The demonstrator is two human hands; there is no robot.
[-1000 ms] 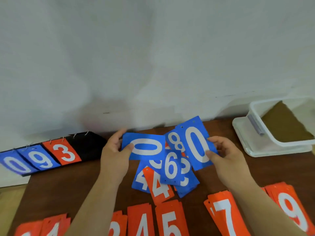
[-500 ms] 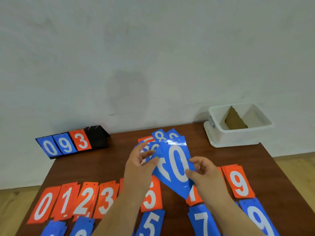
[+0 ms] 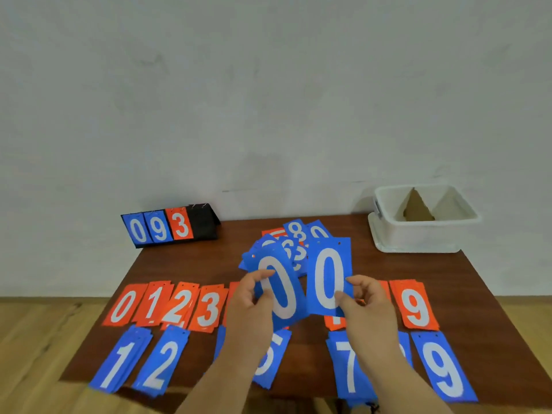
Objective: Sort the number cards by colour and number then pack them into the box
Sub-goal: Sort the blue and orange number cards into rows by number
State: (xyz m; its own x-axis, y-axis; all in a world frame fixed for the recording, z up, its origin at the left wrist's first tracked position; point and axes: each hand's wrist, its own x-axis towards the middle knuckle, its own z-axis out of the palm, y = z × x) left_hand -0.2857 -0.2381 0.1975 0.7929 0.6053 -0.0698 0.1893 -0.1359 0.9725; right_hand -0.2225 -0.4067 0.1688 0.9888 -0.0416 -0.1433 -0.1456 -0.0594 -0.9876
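**Two blue zero cards, one in each hand**

Half a second ago the two cards overlap in a single fan between both hands. Now they are parted and stand side by side, with a narrow strip of the pile showing between their upper halves. One second ago the left-hand card lies with its long axis sideways; here both are turned lengthwise.

The left hand point(image 3: 254, 303) grips the left blue 0 card point(image 3: 279, 291) along its left long edge, fingers curled over the face. The card's long axis runs away from the person and its far end leans to the left. The digit reads upright to the camera.

The right hand point(image 3: 367, 306) pinches the right blue 0 card point(image 3: 328, 276) at its lower right corner, with the thumb on the face beside the digit. This card's long axis points almost straight away from the person. Its punched holes sit at the far short edge.

Both cards are held above the table point(image 3: 191, 264), in front of the unsorted pile point(image 3: 295, 243) and over the middle of the orange row point(image 3: 179, 306). The blue row point(image 3: 162, 363) lies nearest the person. The white box point(image 3: 418, 237) stands at the far right corner, well apart from the hands. A flip scoreboard point(image 3: 170, 227) showing 0, 9, 3 stands at the far left.
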